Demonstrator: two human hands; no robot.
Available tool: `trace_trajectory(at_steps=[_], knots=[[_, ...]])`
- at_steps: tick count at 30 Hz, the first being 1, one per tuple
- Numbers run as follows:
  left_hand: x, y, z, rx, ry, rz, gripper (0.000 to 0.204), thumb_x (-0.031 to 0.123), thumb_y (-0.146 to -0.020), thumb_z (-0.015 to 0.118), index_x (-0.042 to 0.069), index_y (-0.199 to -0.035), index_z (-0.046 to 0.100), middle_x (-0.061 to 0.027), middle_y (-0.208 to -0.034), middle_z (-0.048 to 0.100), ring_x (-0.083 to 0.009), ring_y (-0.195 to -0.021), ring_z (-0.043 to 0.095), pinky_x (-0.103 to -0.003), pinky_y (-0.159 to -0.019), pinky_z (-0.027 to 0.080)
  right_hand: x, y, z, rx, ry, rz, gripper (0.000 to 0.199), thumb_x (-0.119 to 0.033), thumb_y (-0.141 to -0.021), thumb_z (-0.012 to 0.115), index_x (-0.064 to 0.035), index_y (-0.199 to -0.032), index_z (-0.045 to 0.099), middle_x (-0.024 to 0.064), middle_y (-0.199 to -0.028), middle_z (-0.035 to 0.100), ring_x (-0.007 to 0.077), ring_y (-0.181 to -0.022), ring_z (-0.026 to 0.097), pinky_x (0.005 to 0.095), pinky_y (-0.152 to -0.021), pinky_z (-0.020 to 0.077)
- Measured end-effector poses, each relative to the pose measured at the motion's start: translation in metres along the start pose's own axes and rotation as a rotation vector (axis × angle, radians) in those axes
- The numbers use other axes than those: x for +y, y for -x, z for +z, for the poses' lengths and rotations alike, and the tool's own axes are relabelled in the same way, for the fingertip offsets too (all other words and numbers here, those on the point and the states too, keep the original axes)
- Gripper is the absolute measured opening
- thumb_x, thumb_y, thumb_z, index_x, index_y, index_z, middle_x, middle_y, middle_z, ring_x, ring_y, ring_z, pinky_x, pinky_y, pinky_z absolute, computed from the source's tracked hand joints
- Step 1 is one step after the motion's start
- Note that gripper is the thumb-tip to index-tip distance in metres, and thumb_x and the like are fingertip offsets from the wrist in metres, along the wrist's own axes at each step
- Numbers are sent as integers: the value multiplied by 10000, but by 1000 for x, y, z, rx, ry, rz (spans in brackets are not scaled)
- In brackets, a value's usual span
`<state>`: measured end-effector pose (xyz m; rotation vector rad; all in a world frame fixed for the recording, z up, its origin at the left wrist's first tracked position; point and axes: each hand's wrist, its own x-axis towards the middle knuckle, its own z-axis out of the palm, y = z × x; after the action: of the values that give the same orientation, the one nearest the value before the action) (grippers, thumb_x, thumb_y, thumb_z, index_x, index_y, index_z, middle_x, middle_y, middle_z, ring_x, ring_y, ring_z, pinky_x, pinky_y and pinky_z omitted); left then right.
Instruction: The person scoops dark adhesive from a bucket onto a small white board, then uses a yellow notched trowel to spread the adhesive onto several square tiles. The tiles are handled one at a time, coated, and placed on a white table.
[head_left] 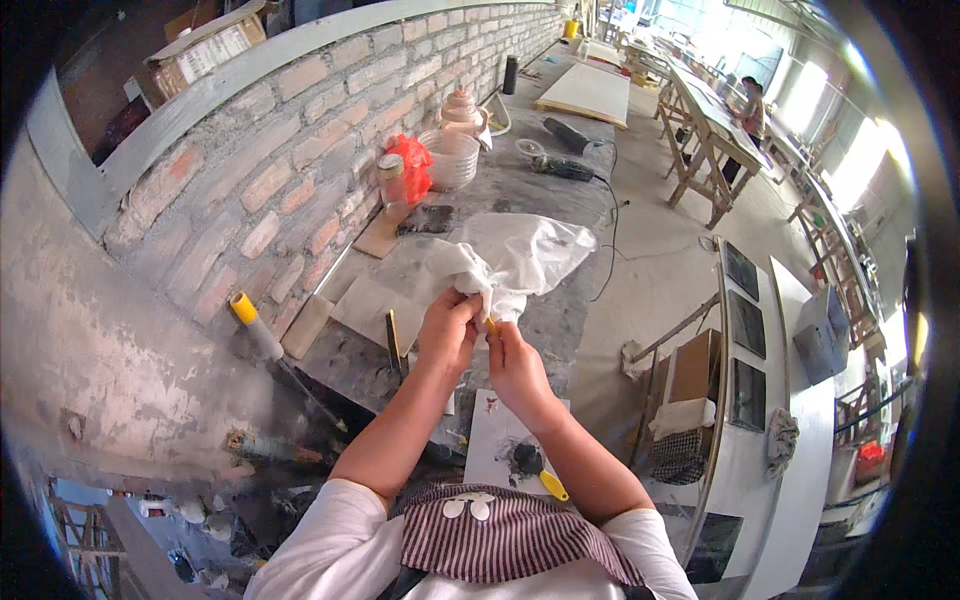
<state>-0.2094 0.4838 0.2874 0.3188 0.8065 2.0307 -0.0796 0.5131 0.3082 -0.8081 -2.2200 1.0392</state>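
Note:
A thin, whitish translucent plastic bag (pixel 540 250) lies crumpled over the dark worktop, its gathered neck drawn toward me. My left hand (pixel 447 335) is closed on that neck from the left. Close beside it, my right hand (pixel 515 365) pinches at the same gathered end. A small yellow thing (pixel 491 326) shows between the fingertips; its kind is too small to make out. Below my hands is a white board (pixel 485 430) with a black smear and a dark lump. A yellow-handled tool (pixel 553 485) rests at its lower edge.
Along the brick wall (pixel 300 150) stand a glass jar (pixel 391 180), a red plastic bag (pixel 412 160) and stacked clear tubs (pixel 450 165). A corded power tool (pixel 562 168) lies farther up the worktop. A yellow-ended roller (pixel 255 325) leans left. Another person (pixel 748 125) stands at a far table.

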Motion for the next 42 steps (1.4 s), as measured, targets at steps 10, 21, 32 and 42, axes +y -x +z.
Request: trace_trajectory(at_steps=[10,21,32,42], knots=[[17,-51,0,99,-131,152,299,65,-890,605,0,-1180,568,-82,-1064,628,-197,-920,631,-347,-814,520,4,26,-13,-35,-63,-3,128,-117,-958,488,-22,-1030,532,214,-785,599,387,-734,618,421,-635,472],[-9,6,67,-433,-1490,841,260,-31,-726,629,30,-978,627,-152,-837,607,-377,-826,591,-457,-757,480,33,45,-90,452,-895,361,70,-87,-939,527,-87,-1003,498,-22,-750,476,51,-571,408,203,-506,331],[-81,28,142,-778,-909,220,355,6,-795,642,21,-1148,611,-116,-1165,597,-279,-1109,559,-381,-918,445,80,132,-166,727,-817,402,224,-175,-924,644,-60,-1100,567,-62,-845,526,22,-667,441,178,-585,337],[-197,107,205,-1550,-1078,357,427,92,-750,712,-4,-1149,594,-204,-1263,527,-408,-1204,477,-449,-1028,391,98,213,-229,970,-921,359,440,-132,-871,680,7,-1254,514,50,-1162,612,139,-1035,572,286,-903,448]])
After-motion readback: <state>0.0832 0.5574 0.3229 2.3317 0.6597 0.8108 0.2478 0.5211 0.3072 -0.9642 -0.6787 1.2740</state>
